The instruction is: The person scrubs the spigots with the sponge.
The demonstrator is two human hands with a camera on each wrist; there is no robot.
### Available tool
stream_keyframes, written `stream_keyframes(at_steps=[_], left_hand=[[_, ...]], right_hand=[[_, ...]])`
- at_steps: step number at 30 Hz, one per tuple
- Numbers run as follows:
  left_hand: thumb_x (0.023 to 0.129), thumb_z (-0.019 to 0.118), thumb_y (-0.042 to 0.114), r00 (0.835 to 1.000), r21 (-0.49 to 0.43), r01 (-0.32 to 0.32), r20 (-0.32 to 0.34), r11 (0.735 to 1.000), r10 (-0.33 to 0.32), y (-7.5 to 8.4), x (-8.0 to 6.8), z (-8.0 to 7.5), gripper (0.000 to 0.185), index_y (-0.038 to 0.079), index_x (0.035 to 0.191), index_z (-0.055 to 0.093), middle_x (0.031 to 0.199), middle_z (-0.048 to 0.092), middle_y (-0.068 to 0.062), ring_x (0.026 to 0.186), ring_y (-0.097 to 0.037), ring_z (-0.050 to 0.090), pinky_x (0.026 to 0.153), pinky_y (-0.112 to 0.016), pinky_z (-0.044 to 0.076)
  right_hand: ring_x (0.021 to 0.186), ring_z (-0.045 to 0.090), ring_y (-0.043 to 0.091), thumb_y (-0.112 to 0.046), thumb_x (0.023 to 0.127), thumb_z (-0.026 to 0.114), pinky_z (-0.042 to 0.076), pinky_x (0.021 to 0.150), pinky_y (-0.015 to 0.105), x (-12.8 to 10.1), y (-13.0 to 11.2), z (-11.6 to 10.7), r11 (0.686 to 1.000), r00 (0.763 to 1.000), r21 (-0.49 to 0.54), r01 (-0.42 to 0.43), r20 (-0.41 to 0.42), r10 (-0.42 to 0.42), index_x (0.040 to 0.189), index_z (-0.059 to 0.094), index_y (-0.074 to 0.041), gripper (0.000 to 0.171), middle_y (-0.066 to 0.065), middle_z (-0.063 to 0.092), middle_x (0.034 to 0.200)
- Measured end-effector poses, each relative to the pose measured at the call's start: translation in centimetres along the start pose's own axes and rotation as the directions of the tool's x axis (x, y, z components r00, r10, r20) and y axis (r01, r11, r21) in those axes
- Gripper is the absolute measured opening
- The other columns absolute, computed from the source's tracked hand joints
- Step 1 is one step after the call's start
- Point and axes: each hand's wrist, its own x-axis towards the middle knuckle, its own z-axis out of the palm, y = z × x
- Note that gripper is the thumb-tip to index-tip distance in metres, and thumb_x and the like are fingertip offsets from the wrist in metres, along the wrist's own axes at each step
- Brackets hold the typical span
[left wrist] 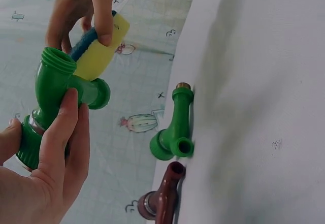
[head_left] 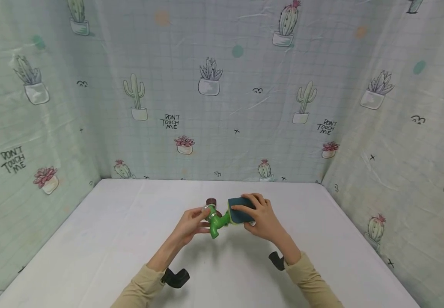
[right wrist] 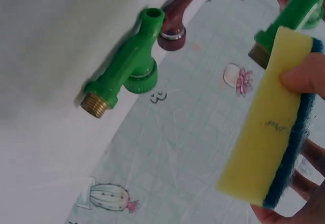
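Note:
My left hand (head_left: pixel 192 220) grips a green plastic tap (head_left: pixel 217 223) by its lower end, held above the table; its threaded mouth (left wrist: pixel 57 61) points up in the left wrist view. In my right hand (head_left: pixel 262 218) is a sponge (head_left: pixel 241 210), yellow with a dark blue scouring face (right wrist: pixel 269 122), pinched between thumb and fingers and pressed against the tap's side spout (left wrist: pixel 96 93). A second green tap (right wrist: pixel 127 66) with a brass thread lies on the table. A brown tap (right wrist: pixel 175 18) lies just beyond it.
The white table (head_left: pixel 110 222) is walled on three sides by a cactus-print cloth (head_left: pixel 222 107). Black wrist straps (head_left: pixel 175 278) show on both beige sleeves. The loose taps lie just behind my hands, near the table's middle.

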Motion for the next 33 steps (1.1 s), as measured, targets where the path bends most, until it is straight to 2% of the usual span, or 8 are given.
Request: stream_keyframes(at_steps=[3, 7, 10, 15, 18, 25, 28, 33], left_hand=[[0.089, 0.051, 0.037, 0.999, -0.013, 0.024, -0.029, 1.0, -0.025, -0.1, 0.0, -0.1, 0.053, -0.009, 0.116, 0.049, 0.089, 0.06, -0.003, 0.085, -0.022, 0.065, 0.075, -0.038, 0.055], [0.089, 0.05, 0.039, 0.997, -0.075, 0.062, -0.036, 0.995, -0.065, 0.0, 0.1, -0.4, 0.056, -0.009, 0.118, 0.047, 0.091, 0.059, -0.004, 0.088, -0.022, 0.064, 0.076, -0.034, 0.055], [0.089, 0.049, 0.04, 0.997, -0.103, 0.077, -0.003, 0.992, -0.078, 0.0, 0.2, -0.7, 0.057, -0.009, 0.119, 0.046, 0.092, 0.058, -0.003, 0.088, -0.02, 0.064, 0.077, -0.032, 0.055], [0.09, 0.048, 0.037, 0.998, -0.076, 0.053, 0.048, 0.996, -0.049, 0.1, 0.2, -0.9, 0.055, -0.009, 0.12, 0.043, 0.089, 0.058, 0.0, 0.089, -0.019, 0.063, 0.08, -0.035, 0.054], [0.09, 0.049, 0.034, 0.999, -0.046, 0.031, 0.044, 0.998, -0.029, 0.1, 0.1, -0.9, 0.053, -0.009, 0.122, 0.043, 0.091, 0.059, 0.0, 0.092, -0.023, 0.063, 0.08, -0.04, 0.054], [0.091, 0.051, 0.017, 1.0, -0.042, 0.003, 0.002, 0.999, -0.003, 0.1, -0.2, -0.2, 0.047, -0.003, 0.13, 0.038, 0.105, 0.059, -0.011, 0.087, -0.02, 0.064, 0.075, -0.039, 0.055], [0.089, 0.053, 0.013, 1.0, -0.086, -0.007, -0.026, 0.996, 0.005, 0.3, -0.2, 0.3, 0.046, -0.003, 0.129, 0.038, 0.099, 0.06, -0.008, 0.081, -0.013, 0.064, 0.074, -0.038, 0.056], [0.086, 0.057, 0.008, 0.994, -0.153, -0.044, -0.109, 0.987, 0.027, 0.6, -0.2, 1.0, 0.04, -0.004, 0.122, 0.044, 0.09, 0.061, -0.003, 0.076, -0.012, 0.065, 0.069, -0.036, 0.057]], right_hand=[[0.116, 0.036, 0.029, -0.011, 0.064, 0.074, 0.04, 0.08, 0.051, -0.2, 0.0, -0.1, 0.999, 0.998, 0.035, -0.014, -0.056, 0.016, 0.117, 0.055, -0.031, 0.06, 0.008, 0.045, 0.128], [0.121, 0.032, 0.029, -0.013, 0.065, 0.075, 0.039, 0.087, 0.055, -0.5, -1.1, 0.2, 0.986, 0.992, 0.124, 0.115, -0.064, -0.107, 0.12, 0.052, -0.031, 0.062, 0.009, 0.041, 0.132], [0.12, 0.032, 0.03, -0.018, 0.065, 0.075, 0.04, 0.087, 0.054, -0.6, -1.5, 0.6, 0.978, 0.984, 0.114, 0.176, -0.063, -0.169, 0.12, 0.052, -0.032, 0.061, 0.009, 0.041, 0.132], [0.114, 0.036, 0.028, -0.017, 0.062, 0.075, 0.039, 0.079, 0.048, -0.4, -0.5, 0.6, 0.997, 0.993, 0.0, 0.076, -0.096, -0.075, 0.116, 0.054, -0.034, 0.06, 0.007, 0.045, 0.127], [0.111, 0.036, 0.029, -0.017, 0.065, 0.073, 0.038, 0.076, 0.046, -0.2, 0.2, 0.2, 1.0, 0.996, -0.024, 0.008, -0.091, -0.01, 0.117, 0.055, -0.033, 0.058, 0.008, 0.046, 0.126], [0.102, 0.037, 0.027, -0.021, 0.072, 0.068, 0.038, 0.071, 0.043, 0.4, -0.6, 0.2, 0.983, 0.985, 0.091, -0.157, -0.062, 0.163, 0.122, 0.053, -0.031, 0.053, 0.01, 0.045, 0.127], [0.099, 0.036, 0.026, -0.025, 0.075, 0.066, 0.038, 0.068, 0.042, 0.5, -1.6, 0.9, 0.982, 0.984, 0.108, -0.155, -0.073, 0.163, 0.125, 0.049, -0.032, 0.053, 0.011, 0.045, 0.125], [0.096, 0.037, 0.025, -0.023, 0.071, 0.07, 0.039, 0.066, 0.04, 0.2, -3.0, 1.3, 0.982, 0.983, 0.142, -0.123, -0.12, 0.14, 0.124, 0.051, -0.031, 0.056, 0.013, 0.046, 0.122]])
